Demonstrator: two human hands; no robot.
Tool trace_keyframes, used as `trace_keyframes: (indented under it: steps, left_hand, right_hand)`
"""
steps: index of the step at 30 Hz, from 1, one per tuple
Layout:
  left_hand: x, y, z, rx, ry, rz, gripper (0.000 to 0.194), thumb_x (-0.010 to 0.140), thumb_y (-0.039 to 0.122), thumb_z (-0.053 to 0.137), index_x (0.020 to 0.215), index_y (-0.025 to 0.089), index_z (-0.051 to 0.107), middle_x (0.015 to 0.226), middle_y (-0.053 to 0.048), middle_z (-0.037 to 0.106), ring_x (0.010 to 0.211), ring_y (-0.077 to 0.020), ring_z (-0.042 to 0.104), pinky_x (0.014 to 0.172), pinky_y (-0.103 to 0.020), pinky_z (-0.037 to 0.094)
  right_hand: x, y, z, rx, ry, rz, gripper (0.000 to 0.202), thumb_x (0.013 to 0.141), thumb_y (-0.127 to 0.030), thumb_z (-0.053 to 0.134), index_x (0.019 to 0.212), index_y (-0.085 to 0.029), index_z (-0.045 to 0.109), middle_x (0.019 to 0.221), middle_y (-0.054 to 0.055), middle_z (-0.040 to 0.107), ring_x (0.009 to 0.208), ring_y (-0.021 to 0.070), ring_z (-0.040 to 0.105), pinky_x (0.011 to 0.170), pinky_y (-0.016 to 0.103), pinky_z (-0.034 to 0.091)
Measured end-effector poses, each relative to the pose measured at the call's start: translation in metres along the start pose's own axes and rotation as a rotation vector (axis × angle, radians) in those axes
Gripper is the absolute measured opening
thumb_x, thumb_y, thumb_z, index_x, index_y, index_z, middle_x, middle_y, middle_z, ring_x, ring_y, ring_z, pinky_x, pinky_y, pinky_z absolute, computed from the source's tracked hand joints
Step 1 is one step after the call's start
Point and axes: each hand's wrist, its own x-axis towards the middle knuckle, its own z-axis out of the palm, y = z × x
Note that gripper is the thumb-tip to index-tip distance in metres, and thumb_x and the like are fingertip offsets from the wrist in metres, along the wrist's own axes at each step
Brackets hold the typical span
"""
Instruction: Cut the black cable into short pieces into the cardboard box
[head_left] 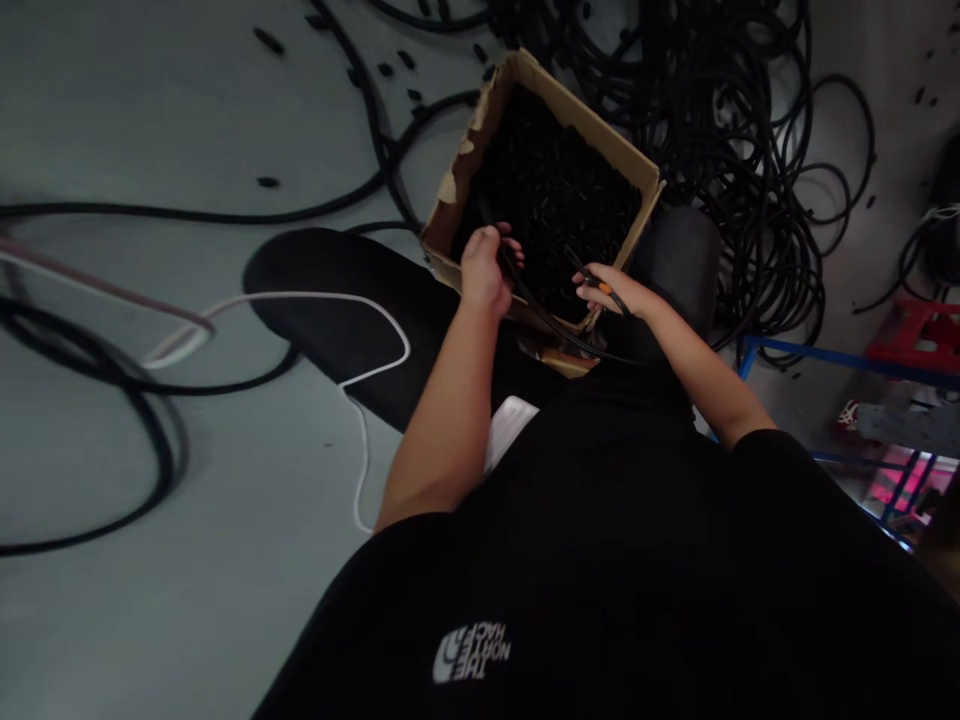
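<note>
An open cardboard box (611,140) stands on the floor between my knees, holding a dark mass of small black pieces (559,190). Over its near left edge, my left hand (489,265) is closed around a black cable (544,318), which curves from the box toward my lap and right knee. At the box's near right corner my right hand (611,290) grips a dark tool with orange parts (604,288). The tool's narrow tip points over the black pieces, apart from my left hand.
Tangled black cable coils (720,150) lie beyond and right of the box. Loose black pieces (268,41) dot the floor. A white cord (315,296) crosses my left leg. At right are a blue frame (847,358) and a red stool (919,335).
</note>
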Motion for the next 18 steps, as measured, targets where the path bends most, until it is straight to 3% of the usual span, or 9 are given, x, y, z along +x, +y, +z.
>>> trace_keyframes:
  steps: [5,8,11,13,16,18]
  left_hand:
    - [0.003,0.007,-0.001,-0.013,0.162,0.094,0.063,0.111,0.078,0.097,0.104,0.029,0.057,0.076,0.007,0.056,0.069,-0.0126,0.061,0.062,-0.023,0.042]
    - [0.003,0.012,0.001,-0.035,0.179,0.085,0.067,0.118,0.075,0.090,0.102,0.029,0.045,0.075,0.010,0.051,0.067,-0.0107,0.060,0.064,-0.023,0.041]
    - [0.000,0.019,0.002,-0.096,0.267,0.051,0.048,0.138,0.057,0.058,0.106,0.030,0.036,0.078,0.011,0.054,0.065,-0.0071,0.058,0.069,-0.022,0.044]
    - [-0.002,0.024,0.001,-0.156,0.334,0.036,0.037,0.142,0.043,0.041,0.108,0.030,0.034,0.080,0.012,0.054,0.062,-0.0060,0.054,0.068,-0.023,0.042]
    - [-0.002,0.028,-0.002,-0.193,0.324,0.028,0.033,0.140,0.039,0.040,0.109,0.030,0.033,0.079,0.011,0.048,0.059,-0.0086,0.045,0.064,-0.026,0.035]
    - [-0.001,0.031,-0.003,-0.223,0.287,0.000,0.030,0.137,0.033,0.038,0.107,0.029,0.034,0.078,0.010,0.043,0.060,-0.0097,0.042,0.066,-0.027,0.035]
  right_hand:
    - [-0.075,-0.004,0.001,0.091,-0.427,-0.064,0.049,0.103,-0.058,0.100,0.122,-0.021,0.074,0.102,0.002,0.083,0.080,0.0174,0.080,0.071,0.028,0.070]
    - [-0.134,-0.017,-0.020,0.006,-0.509,-0.026,0.051,0.108,-0.067,0.095,0.119,-0.021,0.075,0.100,0.003,0.083,0.075,0.0167,0.078,0.066,0.028,0.065]
    - [-0.190,-0.037,-0.059,-0.133,-0.433,0.023,0.050,0.109,-0.067,0.095,0.120,-0.023,0.074,0.089,0.000,0.080,0.076,0.0185,0.078,0.068,0.028,0.063]
    - [-0.222,-0.053,-0.086,-0.254,-0.319,0.059,0.050,0.109,-0.065,0.095,0.128,-0.022,0.077,0.095,0.002,0.083,0.080,0.0201,0.080,0.072,0.029,0.064]
    - [-0.256,-0.073,-0.114,-0.417,-0.151,0.099,0.046,0.111,-0.054,0.090,0.142,-0.022,0.080,0.119,0.009,0.089,0.091,0.0246,0.086,0.080,0.035,0.070]
    - [-0.267,-0.080,-0.123,-0.561,-0.053,0.069,0.037,0.112,-0.043,0.084,0.143,-0.023,0.081,0.129,0.013,0.090,0.106,0.0300,0.091,0.094,0.042,0.075]
